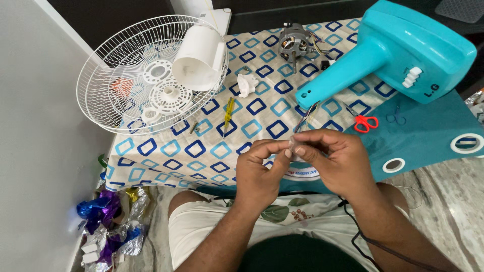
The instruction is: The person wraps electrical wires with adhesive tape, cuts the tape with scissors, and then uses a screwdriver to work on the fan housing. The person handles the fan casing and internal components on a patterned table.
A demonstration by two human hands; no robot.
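Note:
My left hand (257, 174) and my right hand (337, 158) meet above my lap, fingertips pinched together on a small pale item, a roll of clear tape (295, 160), partly hidden by the fingers. Thin coloured wires (307, 115) run from the turquoise fan housing (398, 50) down towards my hands. Whether the fingers also touch a wire end cannot be told.
On the patterned cloth (201, 146) lie a white wire fan guard (146, 75) with white plastic parts and a white cylinder (199, 58), a fan motor (294, 44), a yellow screwdriver (228, 112), red-handled scissors (364, 122), a white knob (246, 84). Shiny foil scraps (108, 221) lie on the floor left.

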